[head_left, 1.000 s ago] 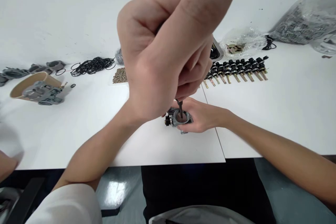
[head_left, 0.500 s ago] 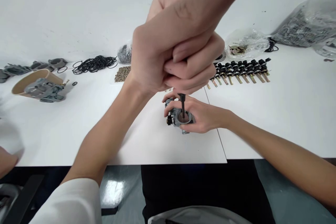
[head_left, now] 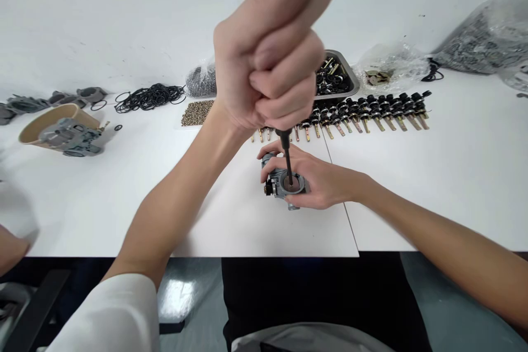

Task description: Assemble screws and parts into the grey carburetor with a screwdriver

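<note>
My left hand (head_left: 272, 60) is wrapped round the handle of a screwdriver (head_left: 286, 148), raised high above the table. The shaft points down, and its tip is inside the round bore of a grey metal carburetor body (head_left: 277, 180). On the white tabletop, my right hand (head_left: 315, 179) grips that body from the right, with fingers over its far side and the thumb at the near side. A flat disc shows inside the bore. Most of the handle is hidden in my left fist.
Behind are black rings (head_left: 150, 98), brass pieces (head_left: 197, 113), a tray of black parts (head_left: 350, 80), a row of black-topped parts (head_left: 377, 110) and plastic bags (head_left: 482, 38). A beige container (head_left: 31, 131) with another metal body (head_left: 70, 137) lies left. Another person's hand (head_left: 11, 250) shows at the left edge.
My left fist has turned and shifted slightly, uncovering the tray and more of the row of parts. The screwdriver tip stays in the bore, and my right hand keeps its hold.
</note>
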{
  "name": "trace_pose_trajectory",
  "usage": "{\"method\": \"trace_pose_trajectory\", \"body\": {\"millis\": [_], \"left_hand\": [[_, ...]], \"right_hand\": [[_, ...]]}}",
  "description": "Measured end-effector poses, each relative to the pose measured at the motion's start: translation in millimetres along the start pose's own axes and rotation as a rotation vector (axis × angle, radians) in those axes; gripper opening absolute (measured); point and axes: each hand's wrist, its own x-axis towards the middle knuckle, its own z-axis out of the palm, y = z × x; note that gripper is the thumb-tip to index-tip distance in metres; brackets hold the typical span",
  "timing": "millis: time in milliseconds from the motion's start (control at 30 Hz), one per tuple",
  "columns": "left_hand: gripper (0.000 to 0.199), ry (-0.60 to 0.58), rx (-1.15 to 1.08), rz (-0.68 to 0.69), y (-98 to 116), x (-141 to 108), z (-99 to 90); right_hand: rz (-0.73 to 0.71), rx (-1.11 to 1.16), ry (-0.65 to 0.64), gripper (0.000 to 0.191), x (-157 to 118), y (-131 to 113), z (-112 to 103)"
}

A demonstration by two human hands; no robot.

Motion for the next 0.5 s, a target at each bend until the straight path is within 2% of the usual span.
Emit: {"method": "trace_pose_trajectory", "body": {"millis": [133, 200, 367, 500], "left_hand": [[0.063, -0.224, -0.022, 0.003, 8, -2, 14.7], [0.056, -0.291, -0.033, -0.034, 11, -7, 26.6], [0.051, -0.192, 0.1, 0.023, 18, -28, 54.7], [0.044, -0.202, 0.06, -0.008, 21, -45, 59.4]], "right_hand": [[-0.003, 0.025, 0.003, 0.047, 1, 1, 1], [-0.001, 0.031, 0.005, 0.047, 1, 2, 1], [0.011, 0.053, 0.007, 0.047, 1, 1, 1], [0.012, 0.041, 0.02, 0.044, 2, -2, 0]]}}
